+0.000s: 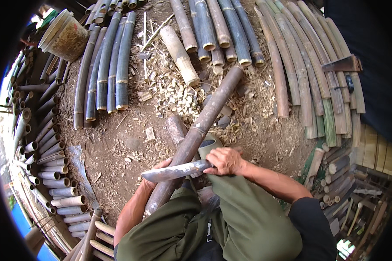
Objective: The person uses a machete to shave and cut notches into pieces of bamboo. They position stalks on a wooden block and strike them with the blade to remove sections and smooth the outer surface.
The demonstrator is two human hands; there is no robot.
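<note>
A long brown bamboo pole [196, 134] slants from beside my left thigh up toward the far right, passing over a short piece of bamboo log [177, 128]. My left hand [161, 165] grips its near part from the left side, with some fingers hidden behind a blade. Closed around the handle of a broad machete [175, 171] is my right hand [224, 161], above my right knee. The machete's grey, worn blade points left and lies across the pole, over my left hand; whether it touches the pole I cannot tell.
Dark bamboo poles [113, 65] lie at the far left, more [222, 26] at the far middle and others [305, 61] at the right. Wood chips [174, 98] cover the ground ahead. A dirty bucket [64, 37] stands far left; a second blade [342, 65] rests on the right-hand poles.
</note>
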